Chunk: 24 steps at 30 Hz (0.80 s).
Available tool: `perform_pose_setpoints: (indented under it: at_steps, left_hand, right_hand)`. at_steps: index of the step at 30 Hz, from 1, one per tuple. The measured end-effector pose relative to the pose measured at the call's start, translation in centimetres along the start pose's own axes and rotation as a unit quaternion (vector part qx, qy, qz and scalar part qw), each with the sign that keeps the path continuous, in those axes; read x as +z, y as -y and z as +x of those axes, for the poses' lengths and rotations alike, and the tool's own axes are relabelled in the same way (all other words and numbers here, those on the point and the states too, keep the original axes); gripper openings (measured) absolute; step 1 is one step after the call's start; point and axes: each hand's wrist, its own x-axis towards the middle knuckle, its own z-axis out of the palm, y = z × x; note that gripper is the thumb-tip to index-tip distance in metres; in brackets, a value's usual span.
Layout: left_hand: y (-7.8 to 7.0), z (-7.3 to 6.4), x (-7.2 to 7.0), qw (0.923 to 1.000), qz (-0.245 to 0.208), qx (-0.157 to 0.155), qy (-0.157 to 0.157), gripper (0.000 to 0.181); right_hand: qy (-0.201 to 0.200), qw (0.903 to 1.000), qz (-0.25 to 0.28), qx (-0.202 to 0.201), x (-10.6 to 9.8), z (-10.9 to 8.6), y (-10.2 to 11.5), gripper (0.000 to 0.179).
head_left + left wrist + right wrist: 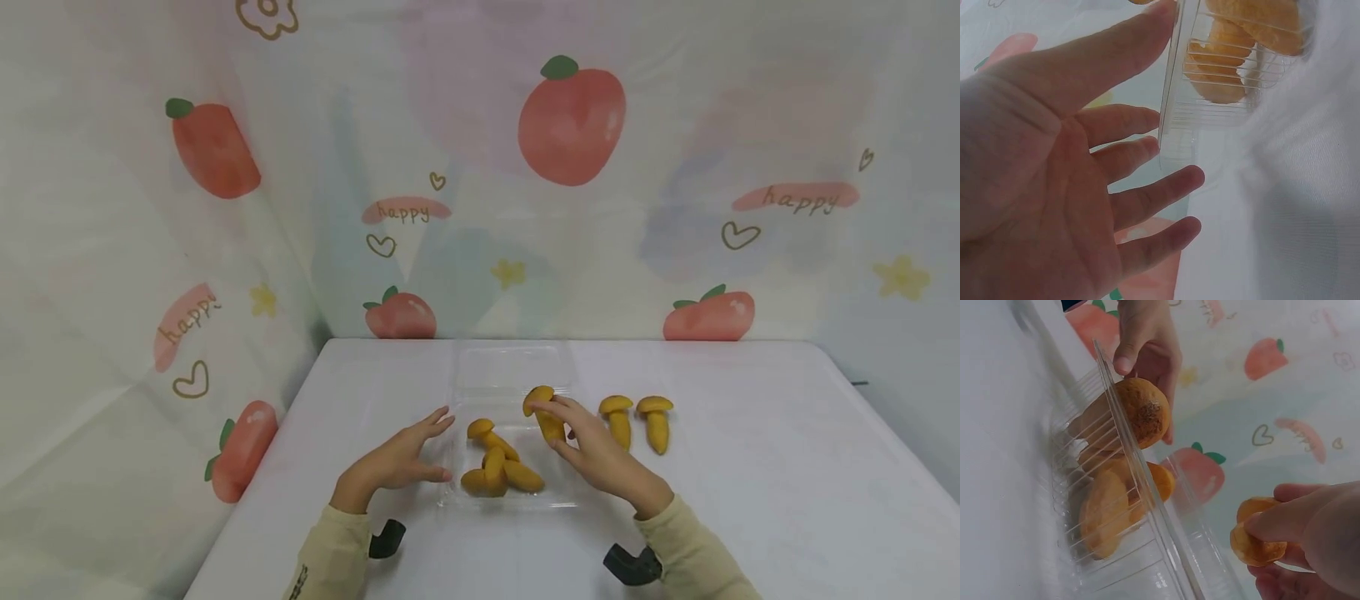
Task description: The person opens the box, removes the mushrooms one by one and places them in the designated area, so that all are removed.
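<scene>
A clear plastic box (517,503) stands mid-table, its lid (513,367) folded back behind it. Several yellow-brown mushrooms (495,473) lie in a heap in its left and middle part. At the box's left wall is my left hand (397,458), fingers spread and fairly straight; in the left wrist view its thumb and some fingertips reach the rim (1169,94). My right hand (603,454) pinches a mushroom (551,423) between thumb and fingers, above the box's right rear side. That mushroom (1259,540) also shows, apart from the box, in the right wrist view.
Two more mushrooms, one left (618,421) and one right (656,425), lie on the white table (750,467) right of the box. A patterned curtain (480,167) hangs behind and to the left. Black pieces (633,565) sit by both wrists.
</scene>
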Motion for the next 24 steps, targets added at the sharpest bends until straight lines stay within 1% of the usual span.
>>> perform_pose_setpoints:
  at_steps: [3, 9, 14, 19, 24]
  left_hand:
    - [0.1, -0.1, 0.1, 1.0, -0.002, -0.003, 0.004, 0.087]
    - [0.0, -0.2, -0.2, 0.9999, 0.003, 0.011, -0.003, 0.086]
    - [-0.1, -0.1, -0.3, 0.9999, 0.004, 0.011, -0.004, 0.087]
    - [-0.1, -0.1, -0.2, 1.0, 0.006, 0.008, -0.001, 0.087]
    - [-0.2, 0.0, -0.2, 1.0, 0.008, 0.004, 0.001, 0.087]
  right_hand:
    - [-0.007, 1.0, -0.004, 0.001, -0.1, -0.1, -0.1, 0.057]
    - [-0.022, 0.9997, -0.001, -0.005, -0.5, 0.1, -0.3, 0.061]
    - [-0.022, 0.9997, 0.001, -0.001, -1.0, 0.2, -0.2, 0.061]
    - [-0.023, 0.9997, 0.006, 0.004, -1.6, -0.4, -0.6, 0.061]
    - [-0.031, 0.9994, -0.007, 0.01, -2.5, -1.2, -1.1, 0.061]
